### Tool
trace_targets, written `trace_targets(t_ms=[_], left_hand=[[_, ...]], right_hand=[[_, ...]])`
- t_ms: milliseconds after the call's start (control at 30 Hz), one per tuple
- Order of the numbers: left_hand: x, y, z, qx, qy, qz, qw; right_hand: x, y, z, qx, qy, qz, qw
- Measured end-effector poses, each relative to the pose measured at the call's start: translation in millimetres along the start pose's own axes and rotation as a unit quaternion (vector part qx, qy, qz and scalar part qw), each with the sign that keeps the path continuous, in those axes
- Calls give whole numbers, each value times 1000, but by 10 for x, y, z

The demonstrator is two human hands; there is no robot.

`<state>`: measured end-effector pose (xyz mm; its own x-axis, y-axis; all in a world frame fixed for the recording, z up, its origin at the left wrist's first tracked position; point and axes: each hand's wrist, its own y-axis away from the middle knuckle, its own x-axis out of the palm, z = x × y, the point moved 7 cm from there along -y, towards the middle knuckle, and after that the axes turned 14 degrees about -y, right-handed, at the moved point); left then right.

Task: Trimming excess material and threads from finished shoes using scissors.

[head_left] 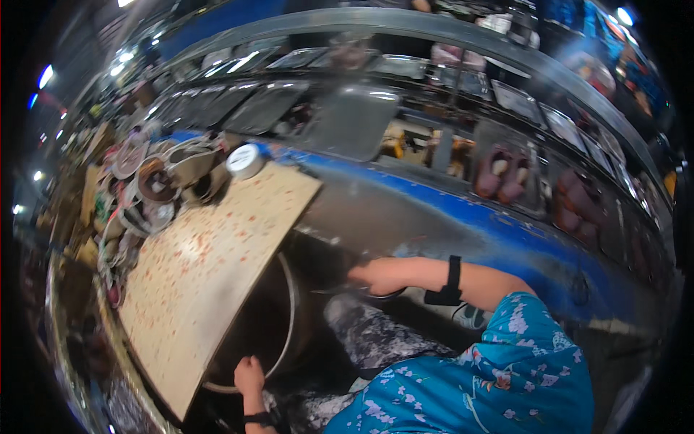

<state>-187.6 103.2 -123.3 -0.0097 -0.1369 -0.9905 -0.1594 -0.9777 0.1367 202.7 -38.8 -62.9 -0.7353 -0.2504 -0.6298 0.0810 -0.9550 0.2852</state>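
My left hand (pixel 249 375) is closed in a fist beside the lower right edge of a speckled cream board (pixel 217 246). It lies against a pale curved tube or rim (pixel 292 304), and whatever is inside its fingers is hidden. Farther right, my right hand (pixel 372 276) is closed and blurred above my patterned trouser leg (pixel 383 333). A thin grey strip (pixel 329 291) shows just left of that hand, and a dark curved edge lies under it. I cannot make out what it grips.
Sandals and straps (pixel 155 181) are heaped at the board's far left, beside a white-lidded round tub (pixel 245 160). Beyond a blue-edged bench (pixel 426 189), metal trays (pixel 354 123) line a rack, some bearing dark red shoes (pixel 501 173). A metal rail (pixel 376 20) crosses the back.
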Motion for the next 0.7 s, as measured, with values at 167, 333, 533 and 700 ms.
trace_targets(t_ms=[167, 333, 533, 700], left_hand=[[157, -23, 150, 8, -3, 16, 1000], [324, -158, 267, -36, 53, 39, 997], [19, 59, -43, 39, 64, 85, 994], [-34, 115, -124, 25, 80, 96, 992]], right_hand=[[-871, 1332, -639, 157, -5, -112, 981], [-2077, 2645, -1347, 236, 214, -519, 793], [-2302, 2452, -2078, 242, 103, -532, 805], [-2301, 2143, -1713, 204, 255, -490, 808]])
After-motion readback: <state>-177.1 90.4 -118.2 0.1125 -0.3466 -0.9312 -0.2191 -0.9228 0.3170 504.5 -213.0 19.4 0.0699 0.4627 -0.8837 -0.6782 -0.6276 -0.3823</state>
